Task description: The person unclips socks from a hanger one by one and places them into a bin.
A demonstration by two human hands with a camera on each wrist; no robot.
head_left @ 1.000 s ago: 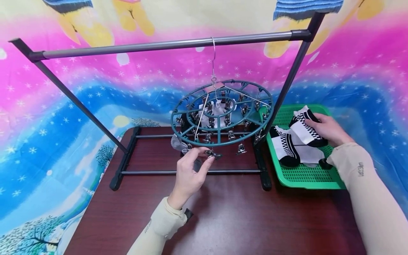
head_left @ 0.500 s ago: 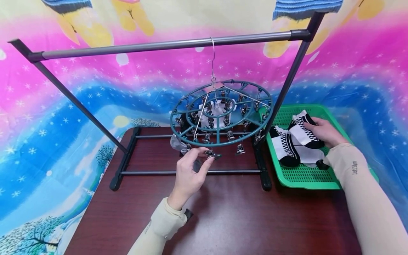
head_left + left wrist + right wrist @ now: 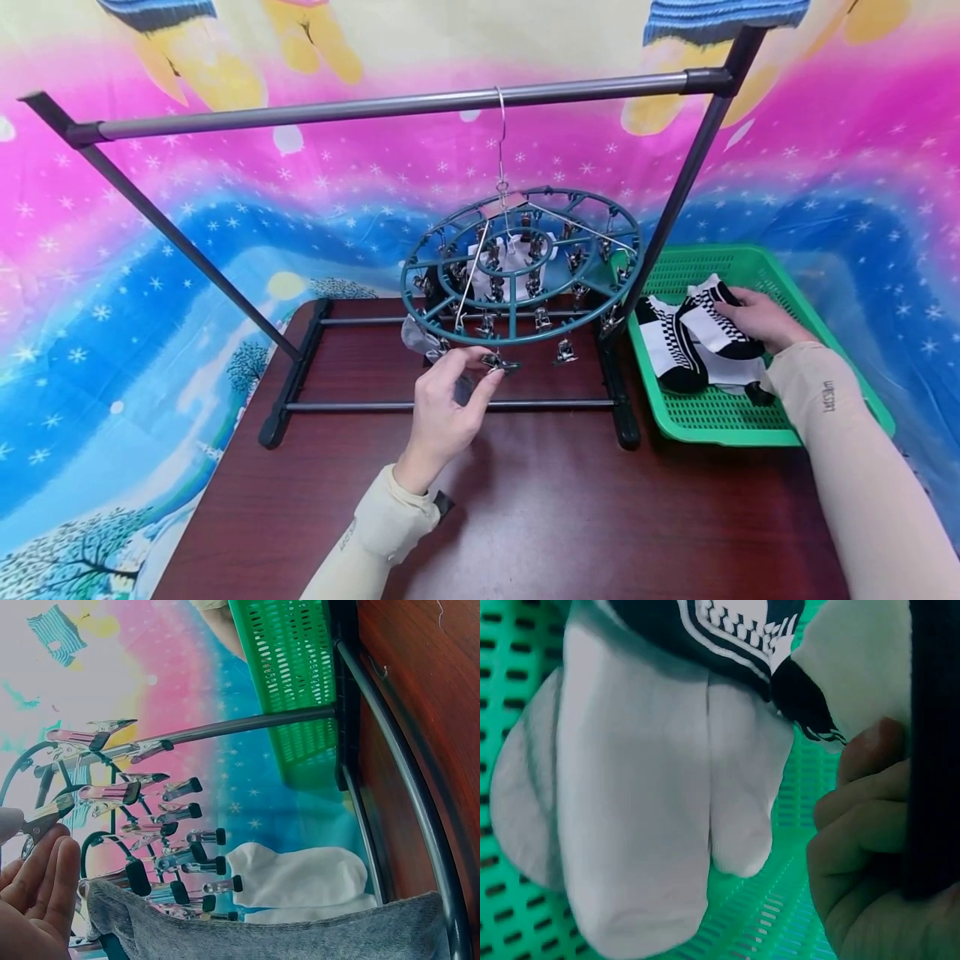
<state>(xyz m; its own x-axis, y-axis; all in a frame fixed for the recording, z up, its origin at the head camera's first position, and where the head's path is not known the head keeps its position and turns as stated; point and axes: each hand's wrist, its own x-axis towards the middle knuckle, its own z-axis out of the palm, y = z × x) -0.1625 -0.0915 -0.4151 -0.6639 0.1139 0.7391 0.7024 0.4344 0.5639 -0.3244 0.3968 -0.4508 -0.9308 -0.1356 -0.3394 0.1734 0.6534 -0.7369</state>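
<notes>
In the head view my left hand [image 3: 448,410] pinches a metal clip [image 3: 501,364] between thumb and fingertips, at the front of a round green clip hanger [image 3: 513,325]. The left wrist view shows that clip [image 3: 49,814] with nothing in its mouth, and a grey sock [image 3: 270,930] hanging close by. My right hand [image 3: 767,318] holds a black-and-white checkered sock [image 3: 712,323] over the green basket [image 3: 738,435]. Under it lie another checkered sock [image 3: 667,342] and white socks [image 3: 634,795]. The right fingertips are partly hidden by the held sock.
The hanger hooks over the bar [image 3: 375,106] of a dark metal rack, whose feet stand on the brown table [image 3: 570,517]. White socks [image 3: 300,877] hang at the hanger's back. Several clips dangle around its rings. A printed cloth [image 3: 225,183] covers the wall behind.
My right hand has shifted slightly left and lower with the checkered sock, closer to the socks in the basket. The left hand keeps its pinch on the clip in place.
</notes>
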